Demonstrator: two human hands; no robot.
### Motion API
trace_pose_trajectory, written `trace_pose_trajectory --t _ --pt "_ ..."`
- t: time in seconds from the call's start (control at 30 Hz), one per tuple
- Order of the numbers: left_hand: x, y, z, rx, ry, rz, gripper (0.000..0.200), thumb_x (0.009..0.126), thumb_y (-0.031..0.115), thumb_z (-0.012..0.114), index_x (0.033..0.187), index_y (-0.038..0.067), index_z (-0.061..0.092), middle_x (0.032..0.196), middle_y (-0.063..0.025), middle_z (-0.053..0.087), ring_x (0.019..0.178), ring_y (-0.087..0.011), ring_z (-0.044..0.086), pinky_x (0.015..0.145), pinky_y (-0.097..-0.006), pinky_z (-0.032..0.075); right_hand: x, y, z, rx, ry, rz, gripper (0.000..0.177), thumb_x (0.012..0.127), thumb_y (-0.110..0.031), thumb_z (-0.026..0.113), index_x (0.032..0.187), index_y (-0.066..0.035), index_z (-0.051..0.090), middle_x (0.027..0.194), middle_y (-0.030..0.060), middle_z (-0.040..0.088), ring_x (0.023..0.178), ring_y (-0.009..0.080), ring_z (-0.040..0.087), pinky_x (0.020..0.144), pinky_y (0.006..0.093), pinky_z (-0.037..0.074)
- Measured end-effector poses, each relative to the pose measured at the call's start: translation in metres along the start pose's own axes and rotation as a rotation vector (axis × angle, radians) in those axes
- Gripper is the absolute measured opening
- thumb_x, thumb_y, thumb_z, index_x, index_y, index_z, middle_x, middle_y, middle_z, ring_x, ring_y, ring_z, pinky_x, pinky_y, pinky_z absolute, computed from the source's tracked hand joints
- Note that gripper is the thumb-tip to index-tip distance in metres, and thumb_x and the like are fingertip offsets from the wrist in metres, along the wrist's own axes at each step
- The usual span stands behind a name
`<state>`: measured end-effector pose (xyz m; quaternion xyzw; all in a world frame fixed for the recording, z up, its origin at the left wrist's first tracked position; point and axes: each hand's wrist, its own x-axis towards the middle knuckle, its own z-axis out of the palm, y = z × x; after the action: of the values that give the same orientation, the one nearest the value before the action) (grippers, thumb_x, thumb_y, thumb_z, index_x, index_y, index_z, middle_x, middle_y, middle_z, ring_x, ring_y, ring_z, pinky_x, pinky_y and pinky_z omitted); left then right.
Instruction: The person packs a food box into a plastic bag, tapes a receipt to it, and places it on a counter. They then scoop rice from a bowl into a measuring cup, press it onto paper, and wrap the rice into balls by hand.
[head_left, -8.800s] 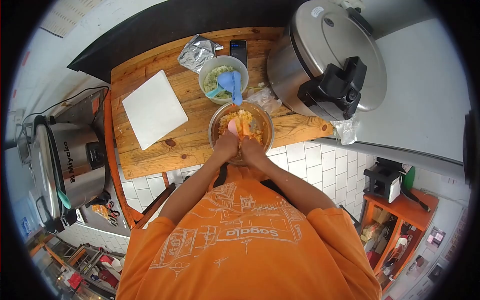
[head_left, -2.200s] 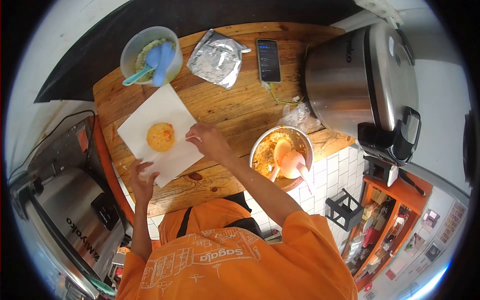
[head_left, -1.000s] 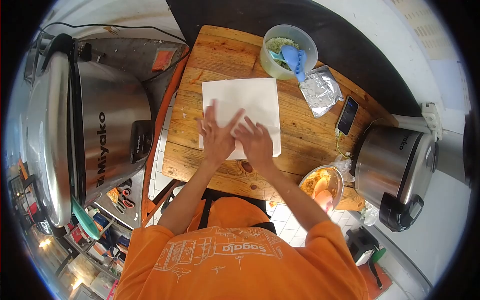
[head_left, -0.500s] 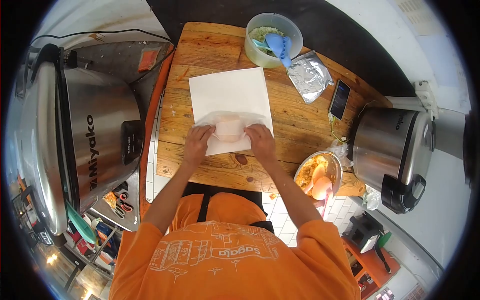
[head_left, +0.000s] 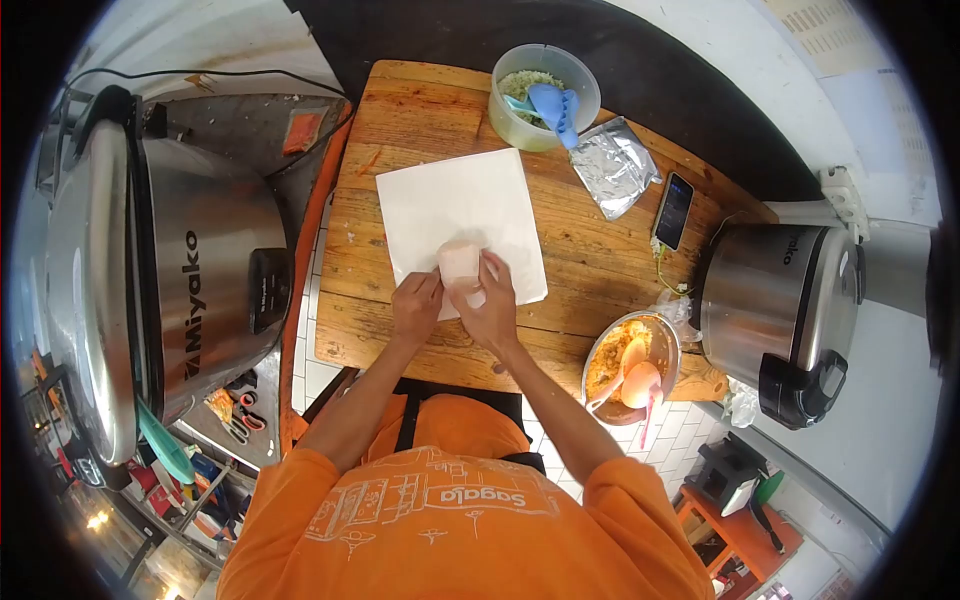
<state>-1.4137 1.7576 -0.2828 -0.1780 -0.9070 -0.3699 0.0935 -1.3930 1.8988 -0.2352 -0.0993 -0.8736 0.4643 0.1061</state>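
A small packet wrapped in white paper [head_left: 460, 264] is lifted just over a stack of white paper sheets [head_left: 450, 195] on the wooden table. My right hand [head_left: 488, 310] wraps round the packet from below and from its right side. At the packet's left edge, my left hand [head_left: 417, 303] has its fingers pinched together, apparently on a fold of the wrapper. What is inside the packet is hidden by the paper.
Behind the sheets stands a tub of rice [head_left: 545, 95] with a blue scoop [head_left: 553, 110]. Silver foil [head_left: 613, 168] and a phone [head_left: 675, 212] lie on the right. A bowl of orange-coloured food [head_left: 632, 367] sits near the front edge. Rice cookers [head_left: 775, 290] flank the table.
The packet lay flat with both hands pulling the wrapper ends outward. Now it is turned upright and folded smaller, with my hands closer together and my right hand round it.
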Motion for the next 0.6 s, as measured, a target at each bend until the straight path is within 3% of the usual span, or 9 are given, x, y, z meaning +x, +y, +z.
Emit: trace_pose_trajectory --t 0.03,0.07,0.1,0.13,0.27,0.33,0.4,0.53,0.6 --pt "0.004 0.006 -0.002 -0.075 0.018 -0.037 0.026 0.078 -0.003 0.072 0.104 -0.002 0.07 0.089 -0.0147 0.069 0.085 -0.0253 0.067 0.071 -0.0357 0.056 0.009 -0.014 -0.007 -0.003 0.006 0.004 0.051 0.084 -0.017 0.075 0.128 0.005 0.062 0.111 0.0155 0.063 0.105 0.0233 0.061 0.082 0.0344 0.053" --pt "0.011 0.023 -0.007 -0.079 0.01 -0.037 0.026 0.078 -0.003 0.072 0.104 -0.002 0.07 0.089 -0.0147 0.069 0.085 -0.0253 0.067 0.071 -0.0357 0.056 0.018 -0.029 -0.016 0.203 -0.019 0.345 0.052 0.081 -0.023 0.079 0.123 0.005 0.065 0.109 0.0146 0.066 0.1 0.0202 0.063 0.081 0.0326 0.053" --pt "0.021 0.048 -0.015 -0.353 -0.051 -0.327 0.026 0.081 0.001 0.073 0.107 -0.003 0.069 0.095 -0.0147 0.07 0.089 -0.023 0.068 0.073 -0.034 0.056 0.02 -0.036 -0.02 0.413 -0.041 0.69 0.052 0.079 -0.028 0.084 0.117 0.005 0.069 0.107 0.0137 0.069 0.094 0.0172 0.065 0.08 0.0309 0.053" --pt "0.03 0.062 -0.022 -0.623 -0.111 -0.615 0.026 0.085 0.005 0.073 0.109 -0.003 0.069 0.1 -0.0148 0.071 0.092 -0.0207 0.069 0.075 -0.0324 0.057 0.019 -0.03 -0.02 0.435 0.008 0.692 0.046 0.08 -0.033 0.081 0.105 0.004 0.073 0.091 0.0124 0.07 0.08 0.0149 0.065 0.068 0.0296 0.051" --pt "0.043 0.054 -0.03 -1.388 -0.299 -0.994 0.03 0.09 0.015 0.073 0.112 -0.005 0.067 0.1 -0.0119 0.07 0.09 -0.0183 0.069 0.075 -0.0303 0.057 0.007 0.002 -0.022 0.551 -0.104 0.688 0.046 0.077 -0.029 0.083 0.109 0.002 0.072 0.103 0.0142 0.067 0.091 0.0191 0.065 0.077 0.0324 0.052" --pt "0.033 0.044 -0.015 -1.165 -0.331 -0.963 0.039 0.089 0.022 0.074 0.115 -0.006 0.065 0.102 -0.0098 0.069 0.089 -0.0187 0.069 0.077 -0.0307 0.057 -0.003 0.007 -0.023 0.116 -0.239 0.314 0.051 0.073 -0.025 0.086 0.116 -0.003 0.071 0.115 0.0141 0.063 0.098 0.0217 0.064 0.084 0.0322 0.052" --pt "0.038 0.044 -0.02 -1.085 -0.38 -1.057 0.037 0.089 0.023 0.075 0.111 -0.005 0.065 0.105 -0.0105 0.069 0.092 -0.0167 0.067 0.077 -0.0296 0.056 -0.014 -0.009 -0.036 0.077 -0.181 0.259 0.052 0.073 -0.022 0.085 0.12 -0.006 0.069 0.12 0.0142 0.06 0.102 0.025 0.063 0.091 0.0348 0.049" --pt "0.063 0.028 -0.01 0.046 -0.174 -0.217 0.053 0.084 0.036 0.078 0.121 0.002 0.059 0.106 -0.0125 0.065 0.091 -0.0282 0.063 0.081 -0.0414 0.049 -0.064 -0.037 -0.114 -0.076 0.124 0.311 0.047 0.077 -0.011 0.078 0.122 -0.007 0.063 0.115 0.0129 0.063 0.106 0.0316 0.061 0.103 0.0399 0.042" --pt "0.068 0.021 -0.003 0.301 -0.194 -0.104 0.06 0.082 0.04 0.078 0.125 0.005 0.057 0.108 -0.0141 0.063 0.095 -0.0314 0.06 0.083 -0.0439 0.047 -0.108 -0.013 -0.178 -0.291 0.459 0.427 0.04 0.079 -0.003 0.073 0.118 -0.004 0.061 0.105 0.0136 0.066 0.106 0.0345 0.061 0.1 0.04 0.043"
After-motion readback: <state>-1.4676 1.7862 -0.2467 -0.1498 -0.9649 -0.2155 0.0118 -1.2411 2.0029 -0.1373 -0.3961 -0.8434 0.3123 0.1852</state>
